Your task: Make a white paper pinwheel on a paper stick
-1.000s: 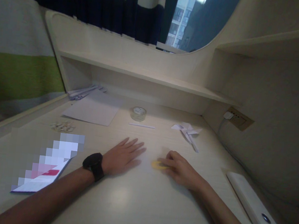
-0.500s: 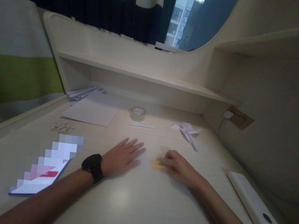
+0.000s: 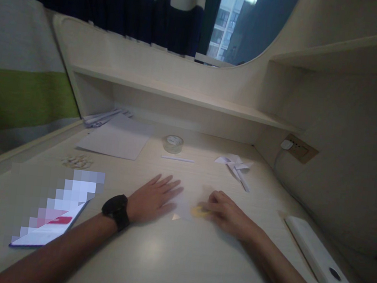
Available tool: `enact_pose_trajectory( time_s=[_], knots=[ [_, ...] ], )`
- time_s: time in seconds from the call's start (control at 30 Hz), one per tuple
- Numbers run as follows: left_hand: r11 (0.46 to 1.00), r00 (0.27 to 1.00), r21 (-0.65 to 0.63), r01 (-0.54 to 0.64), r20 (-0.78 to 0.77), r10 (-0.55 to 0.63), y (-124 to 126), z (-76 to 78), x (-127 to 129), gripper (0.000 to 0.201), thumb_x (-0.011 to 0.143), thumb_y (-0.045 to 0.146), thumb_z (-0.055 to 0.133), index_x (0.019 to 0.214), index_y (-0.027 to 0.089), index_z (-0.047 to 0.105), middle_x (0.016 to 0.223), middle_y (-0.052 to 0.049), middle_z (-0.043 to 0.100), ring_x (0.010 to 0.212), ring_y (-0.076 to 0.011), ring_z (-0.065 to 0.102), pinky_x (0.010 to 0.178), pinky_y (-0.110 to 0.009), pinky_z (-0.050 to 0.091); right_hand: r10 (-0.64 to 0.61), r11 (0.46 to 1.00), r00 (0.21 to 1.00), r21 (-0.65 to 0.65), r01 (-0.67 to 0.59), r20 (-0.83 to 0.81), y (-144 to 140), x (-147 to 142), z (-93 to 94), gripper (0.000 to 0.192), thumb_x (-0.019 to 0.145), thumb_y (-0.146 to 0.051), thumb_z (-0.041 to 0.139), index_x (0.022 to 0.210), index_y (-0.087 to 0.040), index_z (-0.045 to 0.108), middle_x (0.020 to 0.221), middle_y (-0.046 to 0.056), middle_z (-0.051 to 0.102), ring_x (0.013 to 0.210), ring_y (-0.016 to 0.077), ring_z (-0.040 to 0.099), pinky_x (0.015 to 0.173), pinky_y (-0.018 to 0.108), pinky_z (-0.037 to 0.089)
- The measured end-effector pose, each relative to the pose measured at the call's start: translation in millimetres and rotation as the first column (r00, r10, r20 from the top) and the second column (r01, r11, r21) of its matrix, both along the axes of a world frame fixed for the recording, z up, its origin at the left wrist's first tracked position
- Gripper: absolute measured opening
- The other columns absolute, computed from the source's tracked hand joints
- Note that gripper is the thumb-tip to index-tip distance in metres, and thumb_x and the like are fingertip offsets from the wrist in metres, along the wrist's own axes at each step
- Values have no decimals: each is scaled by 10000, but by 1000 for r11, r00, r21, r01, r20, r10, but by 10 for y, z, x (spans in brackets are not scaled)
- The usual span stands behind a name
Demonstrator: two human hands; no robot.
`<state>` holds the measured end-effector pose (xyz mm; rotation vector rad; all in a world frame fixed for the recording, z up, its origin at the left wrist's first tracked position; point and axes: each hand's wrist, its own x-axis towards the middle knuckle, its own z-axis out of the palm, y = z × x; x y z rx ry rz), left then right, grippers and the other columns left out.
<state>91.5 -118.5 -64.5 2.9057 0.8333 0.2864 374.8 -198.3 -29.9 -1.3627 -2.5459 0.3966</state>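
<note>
The left hand (image 3: 155, 197) lay flat with fingers spread on the pale wooden counter (image 3: 148, 255). The right hand (image 3: 226, 214), fingers curled narrow, pinched a small yellow flat object (image 3: 197, 211) near the middle of the counter. It looked thin and barely lifted; little seemed done with it yet.

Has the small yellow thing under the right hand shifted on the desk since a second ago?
No. The yellow piece lies the same way off the tape roll, with the right hand on it. The slight offset is the camera's.
</note>
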Motion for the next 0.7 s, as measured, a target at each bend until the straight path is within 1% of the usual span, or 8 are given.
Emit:
enact_pose_trajectory(
  time_s=[0.2,0.43,0.63,0.7],
  knots=[
    [1000,1000,-3,11,14,-11,1,13,-2,452,959,520,279,1397,431,348,1536,19,257,1406,-290,207,1122,-533,125,2,1000,1000,-1,-2,6,-17,39,4,285,901,-255,538,1172,-264,626,921,61,519,881,199,464,791,316,371],
    [1000,1000,-14,18,26,-17,-12,35,-7,444,963,511,281,1393,434,356,1533,22,264,1407,-285,209,1124,-529,128,24,1000,1000,-12,-24,3,-45,139,11,294,878,-194,556,1151,-271,633,931,54,522,892,196,472,790,317,377],
    [1000,999,-18,13,37,-12,-4,14,-14,445,957,518,296,1384,427,378,1530,26,273,1404,-285,216,1127,-527,124,47,998,999,-30,-46,0,-152,297,19,348,849,-132,574,1151,-294,639,972,47,531,926,183,477,813,304,395],
    [1000,999,-18,4,34,-4,-9,19,-14,444,956,519,293,1384,429,376,1529,23,276,1404,-285,217,1124,-533,128,30,999,1000,-46,-29,6,-186,377,27,358,843,-121,574,1150,-292,643,987,50,536,929,180,485,812,297,404]
  ],
)
